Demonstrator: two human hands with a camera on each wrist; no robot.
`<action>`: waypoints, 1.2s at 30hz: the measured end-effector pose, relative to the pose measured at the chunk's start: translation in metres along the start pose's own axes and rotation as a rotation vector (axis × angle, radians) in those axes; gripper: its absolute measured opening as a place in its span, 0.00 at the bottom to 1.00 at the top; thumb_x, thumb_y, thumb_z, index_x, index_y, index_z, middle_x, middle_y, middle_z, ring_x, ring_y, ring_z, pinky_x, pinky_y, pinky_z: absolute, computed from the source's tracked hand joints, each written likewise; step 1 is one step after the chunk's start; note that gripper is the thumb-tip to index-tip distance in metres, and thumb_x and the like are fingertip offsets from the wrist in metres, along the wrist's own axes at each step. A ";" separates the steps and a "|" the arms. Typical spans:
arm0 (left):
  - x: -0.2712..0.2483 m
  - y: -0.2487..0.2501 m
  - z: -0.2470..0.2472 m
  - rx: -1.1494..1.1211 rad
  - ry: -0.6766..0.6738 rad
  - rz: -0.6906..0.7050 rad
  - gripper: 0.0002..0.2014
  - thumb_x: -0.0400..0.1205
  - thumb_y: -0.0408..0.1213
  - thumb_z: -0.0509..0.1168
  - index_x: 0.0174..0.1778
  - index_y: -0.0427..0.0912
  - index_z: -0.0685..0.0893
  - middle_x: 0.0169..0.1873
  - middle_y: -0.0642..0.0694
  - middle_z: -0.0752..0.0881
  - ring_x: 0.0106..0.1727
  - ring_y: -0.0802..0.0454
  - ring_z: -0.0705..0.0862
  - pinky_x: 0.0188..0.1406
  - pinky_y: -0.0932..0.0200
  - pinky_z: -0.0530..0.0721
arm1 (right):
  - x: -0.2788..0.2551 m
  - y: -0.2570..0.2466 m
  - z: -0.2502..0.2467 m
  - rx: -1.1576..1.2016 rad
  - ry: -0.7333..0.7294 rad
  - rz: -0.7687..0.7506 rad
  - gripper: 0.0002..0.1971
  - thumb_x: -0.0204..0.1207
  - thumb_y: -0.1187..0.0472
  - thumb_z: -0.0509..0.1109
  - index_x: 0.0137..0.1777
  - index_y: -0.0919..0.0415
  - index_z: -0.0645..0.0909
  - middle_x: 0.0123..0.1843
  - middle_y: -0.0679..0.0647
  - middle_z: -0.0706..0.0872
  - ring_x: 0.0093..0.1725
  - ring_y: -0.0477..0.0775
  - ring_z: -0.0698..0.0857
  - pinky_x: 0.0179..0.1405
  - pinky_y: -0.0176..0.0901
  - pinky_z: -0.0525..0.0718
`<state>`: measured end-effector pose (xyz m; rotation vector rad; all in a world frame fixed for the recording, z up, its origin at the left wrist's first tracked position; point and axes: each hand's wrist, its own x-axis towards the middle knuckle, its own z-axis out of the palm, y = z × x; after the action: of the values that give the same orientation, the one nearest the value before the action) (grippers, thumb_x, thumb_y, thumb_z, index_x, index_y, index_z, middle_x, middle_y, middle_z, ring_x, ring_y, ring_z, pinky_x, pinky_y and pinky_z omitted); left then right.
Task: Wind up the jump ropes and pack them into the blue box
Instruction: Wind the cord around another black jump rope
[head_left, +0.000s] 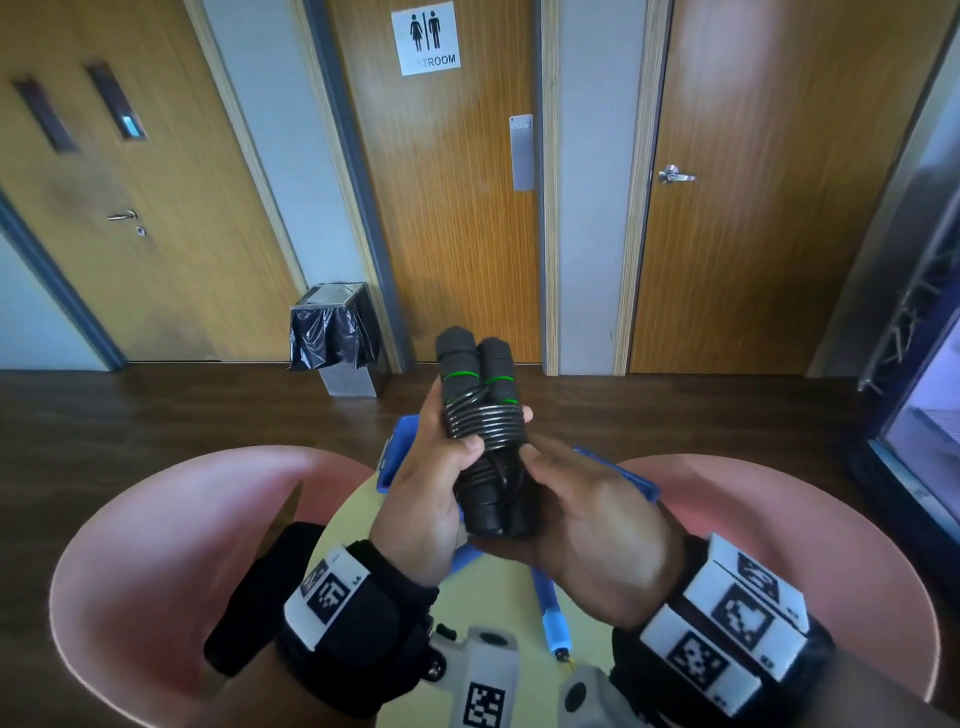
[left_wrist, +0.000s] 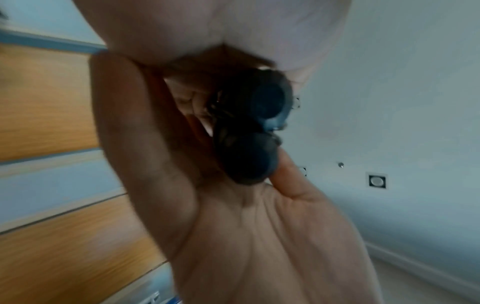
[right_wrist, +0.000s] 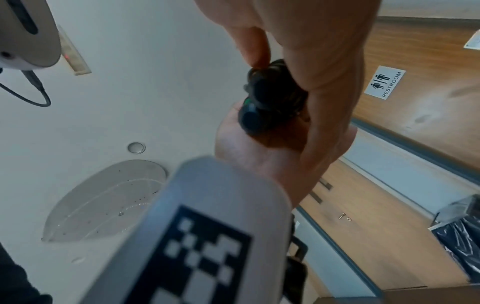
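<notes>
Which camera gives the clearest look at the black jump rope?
The head view: black jump rope shows both handles and coiled cord, gripped by left hand and right hand. Both wrist views show only blurred handle ends.

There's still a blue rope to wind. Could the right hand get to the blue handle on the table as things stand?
Probably not yet. The right hand and left hand both grip the wound black jump rope. The blue handle lies uncovered just below the right hand, so it looks reachable once that hand lets go.
</notes>
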<state>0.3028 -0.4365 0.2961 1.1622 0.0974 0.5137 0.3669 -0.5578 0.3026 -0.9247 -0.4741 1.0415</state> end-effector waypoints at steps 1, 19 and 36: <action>0.000 -0.002 0.000 0.028 0.007 0.020 0.33 0.74 0.32 0.58 0.80 0.44 0.67 0.61 0.30 0.86 0.62 0.35 0.84 0.62 0.37 0.85 | -0.001 -0.001 0.000 0.045 -0.020 -0.035 0.26 0.73 0.55 0.64 0.71 0.63 0.78 0.68 0.68 0.83 0.68 0.67 0.83 0.63 0.65 0.85; -0.010 -0.008 0.008 0.151 -0.050 0.092 0.47 0.63 0.35 0.66 0.82 0.44 0.61 0.61 0.38 0.86 0.69 0.33 0.80 0.71 0.30 0.75 | -0.012 0.005 0.007 0.165 0.015 -0.124 0.16 0.85 0.64 0.58 0.70 0.60 0.78 0.63 0.65 0.88 0.62 0.69 0.87 0.61 0.70 0.84; -0.013 -0.009 -0.003 0.201 -0.051 0.087 0.49 0.64 0.31 0.74 0.82 0.39 0.58 0.63 0.35 0.84 0.62 0.43 0.86 0.58 0.52 0.85 | -0.005 0.008 0.011 0.279 0.064 0.030 0.17 0.87 0.60 0.57 0.73 0.59 0.78 0.66 0.63 0.87 0.66 0.64 0.86 0.68 0.67 0.81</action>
<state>0.2935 -0.4423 0.2845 1.3794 0.0553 0.5606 0.3524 -0.5555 0.3027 -0.7154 -0.2543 1.0708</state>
